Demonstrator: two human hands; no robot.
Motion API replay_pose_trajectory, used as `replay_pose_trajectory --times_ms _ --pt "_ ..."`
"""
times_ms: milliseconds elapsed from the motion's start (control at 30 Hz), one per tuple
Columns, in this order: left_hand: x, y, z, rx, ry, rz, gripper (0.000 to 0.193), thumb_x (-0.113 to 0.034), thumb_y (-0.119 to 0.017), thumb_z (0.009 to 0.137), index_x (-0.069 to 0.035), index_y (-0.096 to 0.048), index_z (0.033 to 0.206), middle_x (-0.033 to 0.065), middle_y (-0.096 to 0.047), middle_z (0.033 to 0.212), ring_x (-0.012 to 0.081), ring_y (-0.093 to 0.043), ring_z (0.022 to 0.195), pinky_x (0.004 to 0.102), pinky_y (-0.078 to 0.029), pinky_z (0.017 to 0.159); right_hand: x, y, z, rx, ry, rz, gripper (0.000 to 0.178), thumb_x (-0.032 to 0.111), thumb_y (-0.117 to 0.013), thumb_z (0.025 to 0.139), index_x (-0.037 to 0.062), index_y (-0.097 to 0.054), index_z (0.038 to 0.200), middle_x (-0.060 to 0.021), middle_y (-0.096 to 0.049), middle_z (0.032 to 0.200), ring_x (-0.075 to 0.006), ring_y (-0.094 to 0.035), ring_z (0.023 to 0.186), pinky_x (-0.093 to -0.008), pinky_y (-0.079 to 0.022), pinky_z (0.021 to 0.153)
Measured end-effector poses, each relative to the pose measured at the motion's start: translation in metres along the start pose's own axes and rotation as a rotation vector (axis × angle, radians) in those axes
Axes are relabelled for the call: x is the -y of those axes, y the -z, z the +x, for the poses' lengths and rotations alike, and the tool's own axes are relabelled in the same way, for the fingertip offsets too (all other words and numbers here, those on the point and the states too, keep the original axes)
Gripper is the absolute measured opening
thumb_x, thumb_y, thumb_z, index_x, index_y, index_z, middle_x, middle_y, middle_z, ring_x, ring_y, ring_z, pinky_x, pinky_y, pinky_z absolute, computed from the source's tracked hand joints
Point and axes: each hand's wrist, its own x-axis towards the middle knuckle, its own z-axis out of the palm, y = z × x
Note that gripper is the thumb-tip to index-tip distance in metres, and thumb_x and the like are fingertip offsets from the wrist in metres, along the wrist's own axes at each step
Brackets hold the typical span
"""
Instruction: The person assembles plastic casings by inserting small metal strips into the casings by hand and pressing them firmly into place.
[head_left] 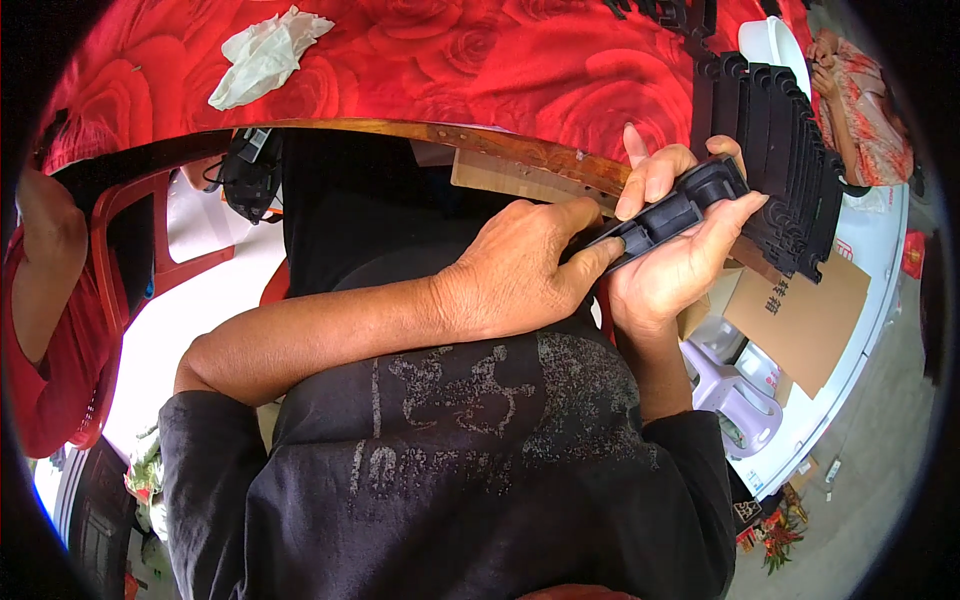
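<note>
A long black plastic part (672,212) with raised ribs and hollows is held in front of me, just off the table's near edge, its far end tilted up to the right. My right hand (668,275) cradles it from below, fingers bent over its far side and thumb along its right end. At the lower left end my left hand (525,262) pinches it, the thumb pressing on its face. Part of that end is hidden behind the left fingers. To the right, many similar black plastic parts (770,140) lie stacked in a row at the table's corner.
A red rose-patterned cloth (420,60) covers the table, with a crumpled white tissue (268,55) on it. Beyond the stack is a white container (772,45). Cardboard (800,315) and a pale purple plastic object (735,395) lie at right. People sit on both sides; a red chair (115,215) stands left.
</note>
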Motion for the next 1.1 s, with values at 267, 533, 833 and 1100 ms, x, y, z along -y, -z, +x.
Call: replay_pose_trajectory --times_ms 267,533,833,1100 --pt "-0.004 0.002 -0.001 -0.014 0.044 0.010 0.026 -0.019 -0.063 0.094 0.006 -0.065 0.098 0.0190 -0.063 0.071 0.0192 -0.062 0.063 0.0356 -0.049 0.059 -0.001 -0.005 -0.002 -0.004 -0.004 0.065 0.061 0.063 -0.019 0.101 0.0089 -0.037 0.120 -0.0061 -0.051 0.067 -0.0170 -0.050 0.046 -0.0462 -0.046 0.099" --pt "-0.008 0.002 -0.003 -0.093 0.054 -0.036 0.028 -0.026 -0.064 0.088 0.001 -0.067 0.083 0.0228 -0.064 0.070 0.0402 -0.065 0.070 0.0463 -0.051 0.065 -0.003 -0.012 -0.006 0.005 0.031 -0.034 0.061 0.064 -0.021 0.100 0.0091 -0.039 0.122 -0.0050 -0.049 0.068 -0.0159 -0.048 0.049 -0.0480 -0.042 0.103" --pt "-0.016 0.003 -0.003 -0.084 0.062 -0.073 0.025 -0.020 -0.065 0.094 0.006 -0.068 0.094 0.0118 -0.061 0.064 0.0109 -0.056 0.060 0.0324 -0.045 0.055 -0.001 -0.011 -0.007 0.045 0.044 -0.072 0.061 0.063 -0.023 0.101 0.0092 -0.040 0.125 -0.0053 -0.049 0.071 -0.0162 -0.047 0.051 -0.0503 -0.039 0.106" --pt "-0.015 0.005 0.000 -0.044 0.098 -0.091 0.028 -0.022 -0.062 0.095 0.006 -0.067 0.092 0.0103 -0.061 0.064 0.0109 -0.056 0.061 0.0325 -0.046 0.056 -0.002 -0.011 -0.004 0.023 0.025 -0.064 0.062 0.063 -0.023 0.101 0.0088 -0.040 0.124 -0.0054 -0.049 0.071 -0.0163 -0.048 0.052 -0.0502 -0.039 0.106"
